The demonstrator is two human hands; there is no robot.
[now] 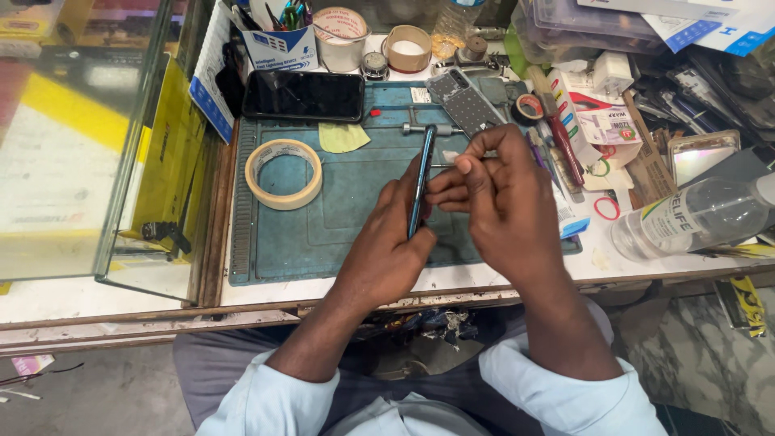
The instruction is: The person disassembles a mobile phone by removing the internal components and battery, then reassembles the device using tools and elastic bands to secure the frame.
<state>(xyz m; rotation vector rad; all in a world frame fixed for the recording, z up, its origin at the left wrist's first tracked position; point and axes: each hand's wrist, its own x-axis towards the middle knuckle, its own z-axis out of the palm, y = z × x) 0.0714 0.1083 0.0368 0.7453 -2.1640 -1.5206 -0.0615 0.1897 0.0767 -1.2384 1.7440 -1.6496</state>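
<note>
The left hand (393, 234) is closed around a dark phone (420, 182), held on edge above the teal work mat (323, 226). The right hand (500, 202) has its fingers curled narrow, pinching a thin metal tool (442, 165) against the phone's side. On the mat lie one tape roll (283, 173) and one second phone (303, 95); right of the mat, on the counter (565, 266), lies one clear bottle (694, 216).
</note>
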